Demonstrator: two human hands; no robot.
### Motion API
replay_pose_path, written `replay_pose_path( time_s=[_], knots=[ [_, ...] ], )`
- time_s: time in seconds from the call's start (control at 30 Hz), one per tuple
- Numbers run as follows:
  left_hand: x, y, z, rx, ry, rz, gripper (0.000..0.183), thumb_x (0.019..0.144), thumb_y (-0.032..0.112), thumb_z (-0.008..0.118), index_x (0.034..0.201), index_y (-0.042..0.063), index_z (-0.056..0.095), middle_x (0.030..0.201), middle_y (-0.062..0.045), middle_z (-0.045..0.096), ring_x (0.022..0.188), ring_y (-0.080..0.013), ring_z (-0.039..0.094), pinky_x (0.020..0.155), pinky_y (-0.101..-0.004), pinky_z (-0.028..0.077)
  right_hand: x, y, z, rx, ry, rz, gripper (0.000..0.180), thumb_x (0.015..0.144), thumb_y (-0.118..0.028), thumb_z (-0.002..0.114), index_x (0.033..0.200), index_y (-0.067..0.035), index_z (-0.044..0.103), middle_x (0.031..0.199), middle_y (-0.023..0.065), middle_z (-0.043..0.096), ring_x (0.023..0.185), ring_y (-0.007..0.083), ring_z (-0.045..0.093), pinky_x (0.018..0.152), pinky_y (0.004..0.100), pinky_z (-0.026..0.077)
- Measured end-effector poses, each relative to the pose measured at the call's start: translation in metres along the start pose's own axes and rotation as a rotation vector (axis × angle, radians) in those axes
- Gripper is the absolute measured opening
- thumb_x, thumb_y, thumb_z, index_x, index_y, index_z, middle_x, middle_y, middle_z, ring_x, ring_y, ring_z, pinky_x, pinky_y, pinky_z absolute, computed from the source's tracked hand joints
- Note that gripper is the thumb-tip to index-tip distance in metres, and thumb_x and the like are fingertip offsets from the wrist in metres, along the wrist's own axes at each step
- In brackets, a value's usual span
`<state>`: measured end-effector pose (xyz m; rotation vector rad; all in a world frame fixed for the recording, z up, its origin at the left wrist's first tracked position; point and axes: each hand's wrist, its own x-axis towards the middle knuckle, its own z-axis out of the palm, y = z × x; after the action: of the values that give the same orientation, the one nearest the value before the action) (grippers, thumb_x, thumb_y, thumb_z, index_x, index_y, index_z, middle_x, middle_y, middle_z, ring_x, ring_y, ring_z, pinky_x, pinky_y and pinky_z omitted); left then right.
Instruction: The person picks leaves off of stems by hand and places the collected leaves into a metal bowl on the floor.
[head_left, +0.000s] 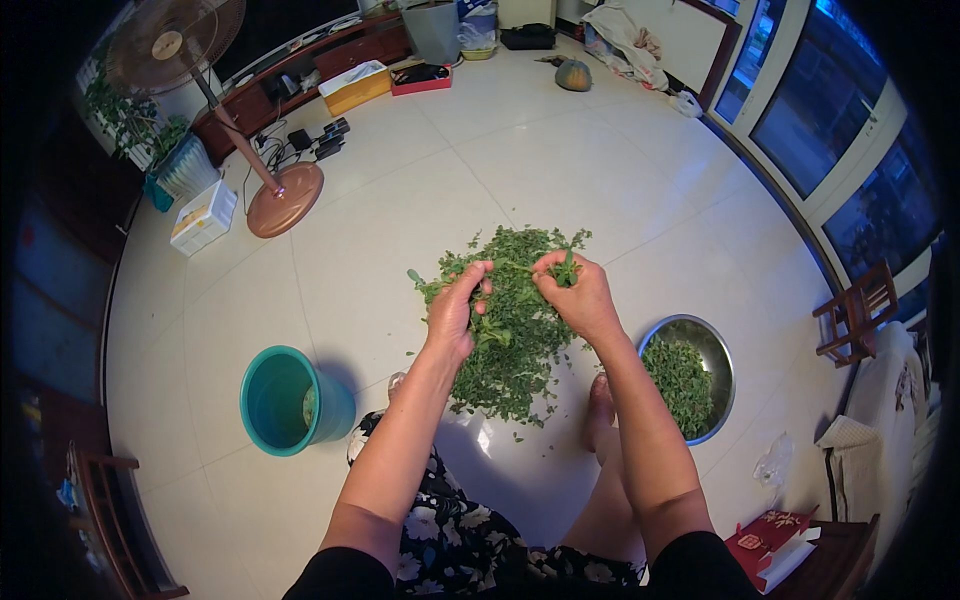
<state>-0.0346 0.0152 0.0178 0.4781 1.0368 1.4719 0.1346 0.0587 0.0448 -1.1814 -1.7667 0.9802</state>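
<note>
Before me a loose heap of leafy green stems (517, 375) lies on the tiled floor. Above it, my left hand (459, 304) holds a few green stems, with leaves hanging below the palm. My right hand (574, 289) pinches a leafy sprig (564, 270) between thumb and fingers, and a pale stem spans the gap between both hands. At the right, a stainless steel bowl (721, 360) holds picked greens (677, 382). A teal plastic bucket (337, 405) stands at the left; something pale green shows on its inner side.
A pedestal fan (285, 199) and a white foam box (204, 217) stand at the upper left. A pumpkin (574, 76) lies far ahead. Small wooden chairs (855, 315) (124, 517) stand at both sides. A clear plastic bag (772, 461) and a red paper bag (769, 544) are at the lower right.
</note>
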Motion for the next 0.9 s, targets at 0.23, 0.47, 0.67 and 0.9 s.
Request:
replay_pose_path(
  time_s=[0.23,0.47,0.67,0.9],
  knots=[
    [-0.003,-0.003,0.005,0.100,-0.051,-0.002,0.016,0.077,0.020,0.066,0.085,0.008,0.061,0.071,0.003,0.053,0.062,-0.0038,0.044,0.048,-0.0184,0.031,-0.004,-0.004,0.007,-0.137,0.010,-0.181,0.007,0.073,-0.008,0.061,0.077,-0.003,0.061,0.071,0.0027,0.059,0.062,0.0068,0.051,0.056,0.0236,0.042],
    [0.001,-0.005,0.003,0.072,0.015,0.004,0.018,0.075,0.019,0.069,0.085,0.007,0.060,0.069,0.003,0.053,0.060,-0.0039,0.044,0.048,-0.0186,0.032,0.000,0.000,0.003,0.038,-0.154,0.083,0.007,0.075,-0.011,0.059,0.077,-0.004,0.061,0.064,-0.0011,0.055,0.060,0.0059,0.048,0.055,0.0236,0.041],
    [0.001,-0.005,0.002,0.040,0.002,-0.006,0.019,0.075,0.020,0.069,0.084,0.006,0.060,0.069,0.002,0.054,0.060,-0.0042,0.045,0.049,-0.0186,0.032,-0.001,-0.001,0.006,0.184,-0.249,0.170,0.009,0.075,-0.014,0.059,0.076,-0.005,0.060,0.059,-0.0033,0.051,0.056,0.0050,0.044,0.052,0.0213,0.037],
    [-0.004,-0.015,0.010,0.182,0.049,0.142,0.011,0.078,0.018,0.066,0.085,0.011,0.060,0.070,0.006,0.054,0.060,-0.0030,0.044,0.049,-0.0192,0.032,0.005,0.015,0.024,0.008,-0.017,0.161,0.011,0.078,-0.014,0.053,0.072,-0.007,0.058,0.057,-0.0051,0.048,0.051,0.0048,0.040,0.048,0.0224,0.034]
  ],
)
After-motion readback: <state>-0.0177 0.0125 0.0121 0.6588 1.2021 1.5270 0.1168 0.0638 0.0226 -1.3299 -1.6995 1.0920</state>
